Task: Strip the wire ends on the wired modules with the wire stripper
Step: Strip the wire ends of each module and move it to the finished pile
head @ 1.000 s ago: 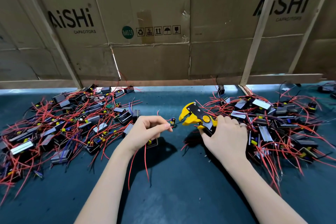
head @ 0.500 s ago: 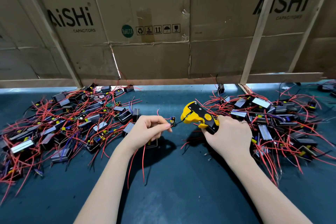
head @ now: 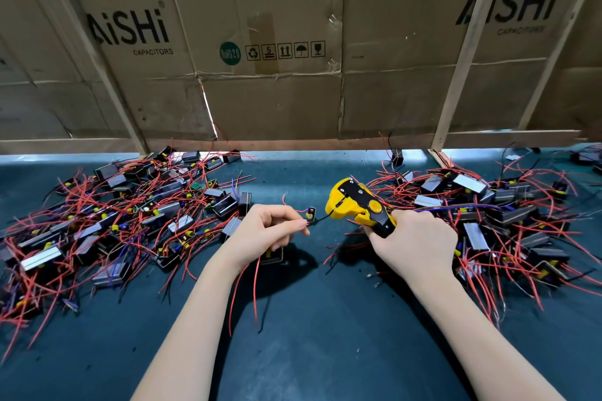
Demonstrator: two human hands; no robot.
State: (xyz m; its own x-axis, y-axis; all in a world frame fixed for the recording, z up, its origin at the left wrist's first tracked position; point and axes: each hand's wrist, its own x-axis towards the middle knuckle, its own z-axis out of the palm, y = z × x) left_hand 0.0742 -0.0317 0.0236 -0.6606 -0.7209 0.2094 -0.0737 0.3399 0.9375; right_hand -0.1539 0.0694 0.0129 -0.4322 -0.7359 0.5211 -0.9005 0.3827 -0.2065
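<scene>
1. Yellow and black, the wire stripper (head: 358, 210) sits in the right hand (head: 415, 241), whose fingers are curled tightly round its handles; the tool's head points left, toward the other hand.
2. The left hand (head: 267, 231) pinches a small wired module (head: 310, 215) between thumb and fingertips, holding it just above the counter (head: 325, 352), near the tool's head.
3. A thin black wire (head: 321, 219) runs from that module into the mouth of the stripper, so the two are joined by it.
4. Red wires (head: 255, 290) hang down from under the left hand, trailing past the wrist.
5. A second dark module (head: 273, 255) lies on the counter directly beneath the left hand, partly hidden by it.
6. To the left, a large pile of modules (head: 114, 221) with tangled red wires spreads over the dark teal counter.
7. To the right, behind and beside the right hand, lies another pile of modules (head: 505, 221) with red wires.
8. Cardboard panels (head: 277, 42) printed "AiSHi CAPACITORS" stand along the far edge, braced by pale wooden slats (head: 469, 49).
</scene>
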